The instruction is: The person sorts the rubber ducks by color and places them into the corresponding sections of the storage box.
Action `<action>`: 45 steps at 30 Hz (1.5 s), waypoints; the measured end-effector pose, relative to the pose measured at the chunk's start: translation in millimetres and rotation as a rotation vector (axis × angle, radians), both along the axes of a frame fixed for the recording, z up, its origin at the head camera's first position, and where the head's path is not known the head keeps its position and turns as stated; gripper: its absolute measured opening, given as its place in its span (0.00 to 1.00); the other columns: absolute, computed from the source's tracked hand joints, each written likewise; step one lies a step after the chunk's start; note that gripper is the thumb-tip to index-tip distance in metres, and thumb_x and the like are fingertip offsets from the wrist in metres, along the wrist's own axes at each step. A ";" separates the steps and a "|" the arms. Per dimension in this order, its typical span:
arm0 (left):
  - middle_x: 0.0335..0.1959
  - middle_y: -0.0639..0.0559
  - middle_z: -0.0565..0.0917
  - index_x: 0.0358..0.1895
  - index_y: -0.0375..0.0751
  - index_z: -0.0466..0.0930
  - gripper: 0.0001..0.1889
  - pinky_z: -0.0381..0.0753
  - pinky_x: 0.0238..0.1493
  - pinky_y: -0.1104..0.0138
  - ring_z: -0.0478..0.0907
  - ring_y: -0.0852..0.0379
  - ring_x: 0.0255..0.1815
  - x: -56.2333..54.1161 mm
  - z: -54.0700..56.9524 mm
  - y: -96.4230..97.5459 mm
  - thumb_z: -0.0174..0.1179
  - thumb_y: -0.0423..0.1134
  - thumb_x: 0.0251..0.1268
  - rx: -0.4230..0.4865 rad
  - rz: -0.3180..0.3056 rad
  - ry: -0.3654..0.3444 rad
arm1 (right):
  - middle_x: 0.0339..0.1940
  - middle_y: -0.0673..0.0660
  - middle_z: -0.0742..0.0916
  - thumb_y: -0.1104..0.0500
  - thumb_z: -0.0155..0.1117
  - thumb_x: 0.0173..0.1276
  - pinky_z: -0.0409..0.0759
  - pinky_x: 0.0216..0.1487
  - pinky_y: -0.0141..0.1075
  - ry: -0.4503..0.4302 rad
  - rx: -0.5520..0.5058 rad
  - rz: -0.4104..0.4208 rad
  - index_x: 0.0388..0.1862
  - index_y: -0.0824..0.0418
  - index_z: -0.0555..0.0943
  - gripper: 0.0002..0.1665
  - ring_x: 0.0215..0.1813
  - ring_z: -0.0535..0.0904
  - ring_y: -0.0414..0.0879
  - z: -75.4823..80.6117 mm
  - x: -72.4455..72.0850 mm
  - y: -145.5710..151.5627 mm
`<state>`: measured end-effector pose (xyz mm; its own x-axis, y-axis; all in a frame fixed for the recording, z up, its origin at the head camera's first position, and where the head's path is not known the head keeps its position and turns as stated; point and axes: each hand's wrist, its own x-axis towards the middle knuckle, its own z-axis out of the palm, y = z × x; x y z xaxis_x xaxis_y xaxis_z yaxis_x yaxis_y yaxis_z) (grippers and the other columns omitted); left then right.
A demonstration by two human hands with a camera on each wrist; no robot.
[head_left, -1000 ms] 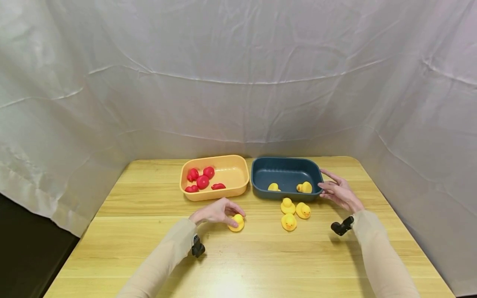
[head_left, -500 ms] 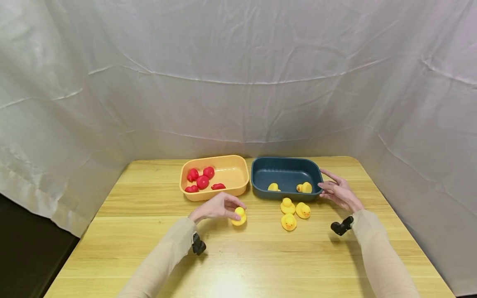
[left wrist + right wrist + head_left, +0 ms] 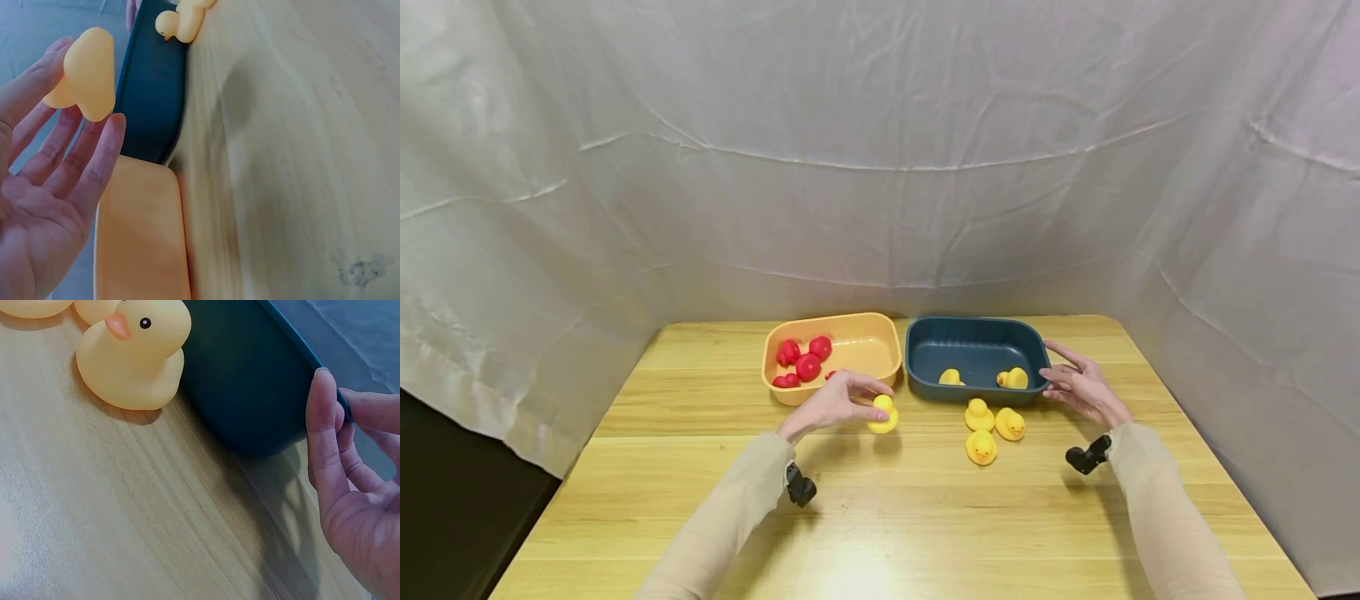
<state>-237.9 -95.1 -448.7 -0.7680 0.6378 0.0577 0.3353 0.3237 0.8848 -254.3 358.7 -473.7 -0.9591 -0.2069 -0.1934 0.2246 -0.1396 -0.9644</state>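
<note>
My left hand [image 3: 831, 403] pinches a yellow rubber duck [image 3: 883, 414] between thumb and fingers, raised off the table in front of the orange bin [image 3: 872, 385]. In the left wrist view the duck [image 3: 90, 72] sits at the fingertips. My right hand [image 3: 1081, 385] touches the right end of the dark blue bin [image 3: 977, 392], its fingers fairly straight along the rim; the right wrist view shows the thumb [image 3: 325, 437] against the outer wall. Two ducks [image 3: 1013, 378] lie inside the blue bin. Three more ducks [image 3: 981, 447] stand on the table before it.
Several red toys [image 3: 808, 367] lie in the orange bin, partly hidden by my left hand. Both bins stand side by side near the back of the wooden table [image 3: 910, 525]. A pale grey curtain [image 3: 880, 167] hangs behind and at both sides.
My left hand has lifted the duck from the table and carried it slightly away from me, towards the bins. The right hand stays in place against the blue bin.
</note>
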 end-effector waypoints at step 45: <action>0.51 0.40 0.87 0.54 0.36 0.85 0.20 0.88 0.48 0.68 0.85 0.46 0.50 -34.4 33.2 44.6 0.73 0.38 0.59 0.120 0.163 0.048 | 0.30 0.49 0.84 0.61 0.58 0.77 0.89 0.37 0.31 -0.015 0.233 -0.042 0.82 0.65 0.51 0.42 0.28 0.83 0.39 11.7 -2.7 -3.8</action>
<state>-272.3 -50.5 -415.5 -0.8550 0.4918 0.1648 0.3300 0.2707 0.9043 -257.1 354.8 -461.9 -0.9626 -0.1155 -0.2452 0.2375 0.0765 -0.9684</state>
